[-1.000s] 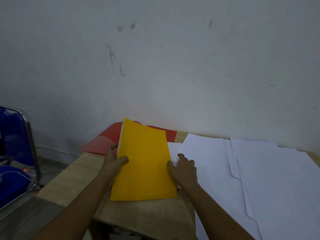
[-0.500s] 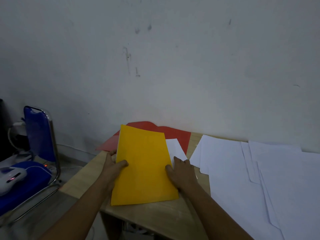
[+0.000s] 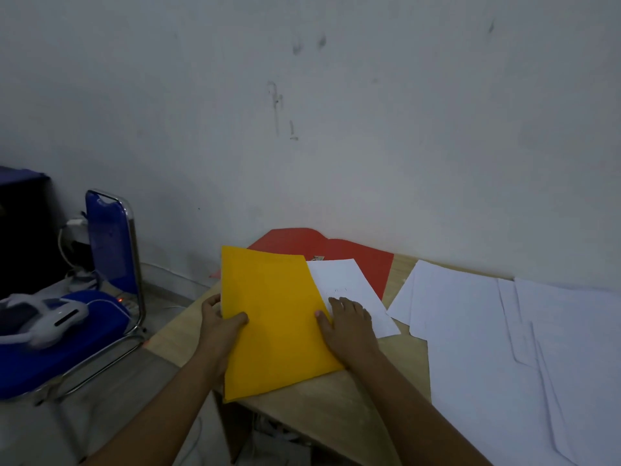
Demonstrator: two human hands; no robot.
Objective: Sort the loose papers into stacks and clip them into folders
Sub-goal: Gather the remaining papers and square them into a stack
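Your left hand (image 3: 220, 326) pinches the left edge of the yellow folder (image 3: 272, 317), thumb on top and fingers underneath. Your right hand (image 3: 347, 326) lies spread and flat at the folder's right edge, partly on the white sheet (image 3: 349, 289) sticking out from under it. The folder's near left corner overhangs the table (image 3: 322, 405) edge. Behind the folder lies a red folder (image 3: 336, 252); right of it, loose papers (image 3: 504, 331) overlap. If you loosen the pinch, the folder may slide off; dragging it could skew the sheet.
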